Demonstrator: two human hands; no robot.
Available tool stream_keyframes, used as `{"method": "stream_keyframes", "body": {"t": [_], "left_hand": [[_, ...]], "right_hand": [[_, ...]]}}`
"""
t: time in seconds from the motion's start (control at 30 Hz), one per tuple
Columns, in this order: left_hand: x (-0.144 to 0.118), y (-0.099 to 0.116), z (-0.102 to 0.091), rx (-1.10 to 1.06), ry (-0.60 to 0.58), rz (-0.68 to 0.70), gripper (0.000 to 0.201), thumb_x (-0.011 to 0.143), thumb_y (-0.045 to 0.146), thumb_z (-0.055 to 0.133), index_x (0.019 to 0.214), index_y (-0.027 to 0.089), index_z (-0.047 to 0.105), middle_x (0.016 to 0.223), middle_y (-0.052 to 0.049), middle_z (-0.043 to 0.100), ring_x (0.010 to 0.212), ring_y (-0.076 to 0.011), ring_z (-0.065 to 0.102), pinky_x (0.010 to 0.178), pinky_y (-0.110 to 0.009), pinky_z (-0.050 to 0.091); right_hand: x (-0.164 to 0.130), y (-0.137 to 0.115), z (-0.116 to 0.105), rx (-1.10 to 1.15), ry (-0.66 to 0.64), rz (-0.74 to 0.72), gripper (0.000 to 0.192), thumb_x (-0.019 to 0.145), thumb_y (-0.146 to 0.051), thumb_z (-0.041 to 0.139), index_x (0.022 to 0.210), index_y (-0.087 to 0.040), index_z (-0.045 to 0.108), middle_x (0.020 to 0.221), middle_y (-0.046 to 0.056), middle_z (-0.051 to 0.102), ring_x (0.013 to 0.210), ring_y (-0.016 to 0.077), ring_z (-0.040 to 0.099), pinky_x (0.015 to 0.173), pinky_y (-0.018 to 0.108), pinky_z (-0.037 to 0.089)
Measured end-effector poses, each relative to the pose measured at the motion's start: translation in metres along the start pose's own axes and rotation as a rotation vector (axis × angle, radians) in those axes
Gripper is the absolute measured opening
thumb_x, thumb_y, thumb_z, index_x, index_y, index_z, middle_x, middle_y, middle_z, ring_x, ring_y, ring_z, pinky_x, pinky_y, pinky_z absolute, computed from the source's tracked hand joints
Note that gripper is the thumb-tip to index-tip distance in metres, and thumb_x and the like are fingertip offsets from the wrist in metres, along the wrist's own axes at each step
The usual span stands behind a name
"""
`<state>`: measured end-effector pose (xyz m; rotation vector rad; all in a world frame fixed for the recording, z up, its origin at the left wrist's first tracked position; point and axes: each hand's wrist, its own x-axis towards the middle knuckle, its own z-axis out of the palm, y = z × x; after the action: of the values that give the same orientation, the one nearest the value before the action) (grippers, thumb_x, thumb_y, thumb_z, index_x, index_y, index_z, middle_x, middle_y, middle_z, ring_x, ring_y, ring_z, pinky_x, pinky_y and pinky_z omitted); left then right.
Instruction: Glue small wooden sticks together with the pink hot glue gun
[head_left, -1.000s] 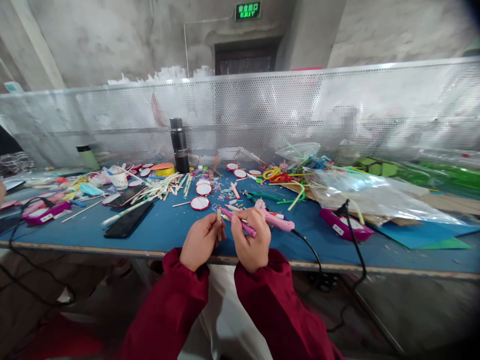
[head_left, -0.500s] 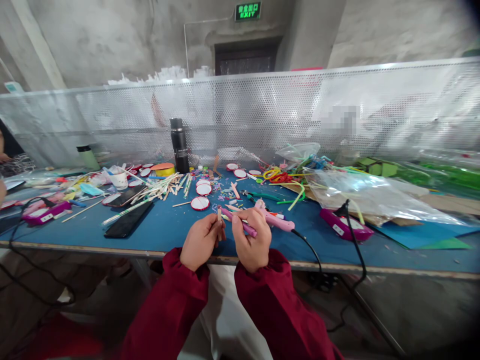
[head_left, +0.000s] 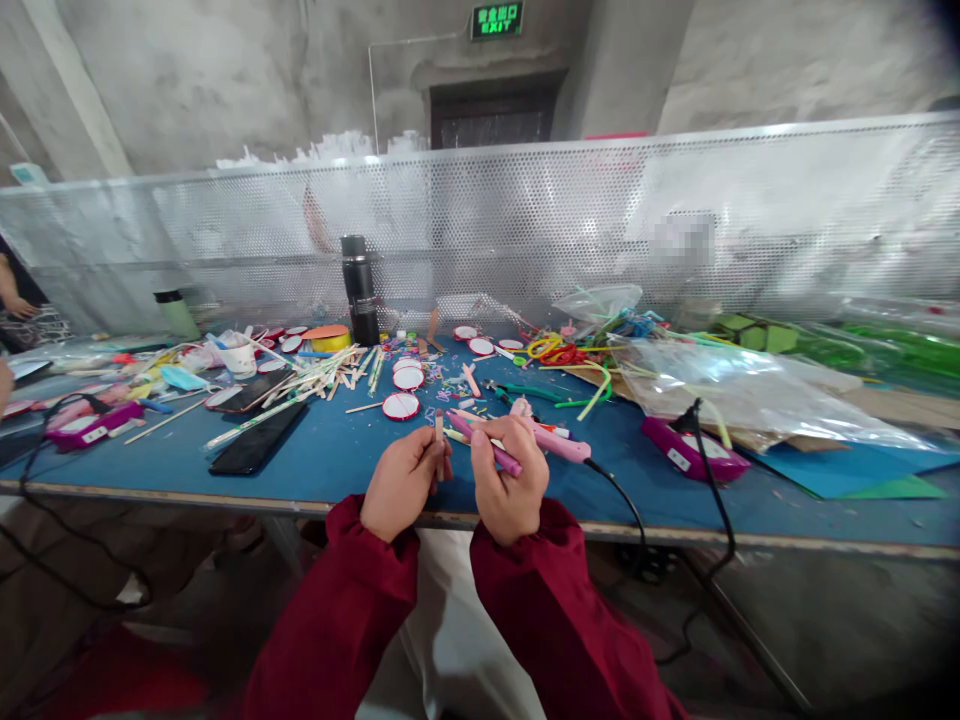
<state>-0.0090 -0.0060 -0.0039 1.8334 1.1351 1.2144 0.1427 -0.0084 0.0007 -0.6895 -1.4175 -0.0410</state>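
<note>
My left hand [head_left: 403,482] is closed around a small flat wooden stick [head_left: 439,428], held upright near the table's front edge. A second piece of pale wood shows beside it, partly hidden by the fingers. In my right hand [head_left: 510,480] is a pink pen [head_left: 504,458], gripped as for writing, its tip pointing left toward the stick and a little apart from it. Just behind that hand lies a pink glue gun [head_left: 559,443] with a black cord. Beyond both hands are white discs with red rims [head_left: 400,405] and small colourful bits.
A black phone [head_left: 259,440] and a heap of wooden sticks [head_left: 319,378] lie left. A black bottle [head_left: 360,290] stands at the mesh divider [head_left: 495,230]. Green-handled pliers [head_left: 525,392], a purple device [head_left: 694,450] and plastic bags [head_left: 757,385] are right. Another person's hand [head_left: 16,303] shows far left.
My right hand with the pink pen has moved slightly right, and the pen's tip has drawn away from the stick. My left hand stays in place. The other person's hand has shifted a little.
</note>
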Motion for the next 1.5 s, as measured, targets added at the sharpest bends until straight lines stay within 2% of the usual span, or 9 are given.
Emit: {"method": "stream_keyframes", "body": {"t": [0.1, 0.17, 0.33, 0.5, 1.5], "left_hand": [[-0.0001, -0.0010, 0.0004, -0.053, 0.002, -0.009, 0.033, 0.104, 0.047, 0.046, 0.089, 0.020, 0.059, 0.072, 0.002, 0.063, 0.052, -0.0114, 0.052, 0.051, -0.024, 0.040], [-0.0003, -0.0005, 0.0004, -0.065, 0.008, -0.008, 0.033, 0.104, 0.047, 0.047, 0.089, 0.020, 0.059, 0.071, 0.002, 0.064, 0.052, -0.0115, 0.052, 0.051, -0.024, 0.040], [-0.0009, 0.0024, -0.0006, -0.042, 0.015, 0.002, 0.033, 0.104, 0.046, 0.046, 0.088, 0.020, 0.059, 0.071, 0.002, 0.064, 0.053, -0.0122, 0.054, 0.052, -0.025, 0.040], [-0.0009, 0.0030, -0.0010, -0.027, 0.016, 0.007, 0.032, 0.104, 0.045, 0.046, 0.089, 0.020, 0.060, 0.071, 0.002, 0.065, 0.053, -0.0122, 0.054, 0.053, -0.025, 0.040], [-0.0019, 0.0056, -0.0013, 0.055, 0.020, 0.029, 0.033, 0.106, 0.041, 0.043, 0.082, 0.021, 0.055, 0.069, 0.002, 0.061, 0.055, -0.0128, 0.054, 0.057, -0.026, 0.040]], "right_hand": [[0.0016, -0.0001, -0.0015, 0.016, -0.040, -0.014, 0.019, 0.099, -0.017, 0.058, 0.105, -0.025, 0.073, 0.087, 0.001, 0.077, 0.081, 0.0202, 0.067, 0.085, 0.042, 0.050], [0.0032, -0.0008, -0.0019, 0.014, -0.066, -0.019, 0.020, 0.098, -0.017, 0.059, 0.107, -0.026, 0.074, 0.092, 0.002, 0.078, 0.084, 0.0208, 0.069, 0.085, 0.042, 0.051], [0.0027, -0.0018, 0.0000, -0.028, -0.043, -0.024, 0.010, 0.092, -0.017, 0.064, 0.092, -0.024, 0.069, 0.087, 0.003, 0.077, 0.082, 0.0215, 0.069, 0.083, 0.041, 0.053], [-0.0008, -0.0017, 0.0017, -0.051, -0.004, 0.011, 0.010, 0.091, -0.017, 0.064, 0.085, -0.024, 0.063, 0.079, 0.001, 0.070, 0.077, 0.0200, 0.065, 0.077, 0.038, 0.052], [-0.0013, 0.0018, 0.0034, -0.031, -0.015, -0.005, 0.010, 0.092, -0.016, 0.065, 0.086, -0.024, 0.063, 0.082, 0.001, 0.071, 0.079, 0.0199, 0.064, 0.079, 0.039, 0.053]]}}
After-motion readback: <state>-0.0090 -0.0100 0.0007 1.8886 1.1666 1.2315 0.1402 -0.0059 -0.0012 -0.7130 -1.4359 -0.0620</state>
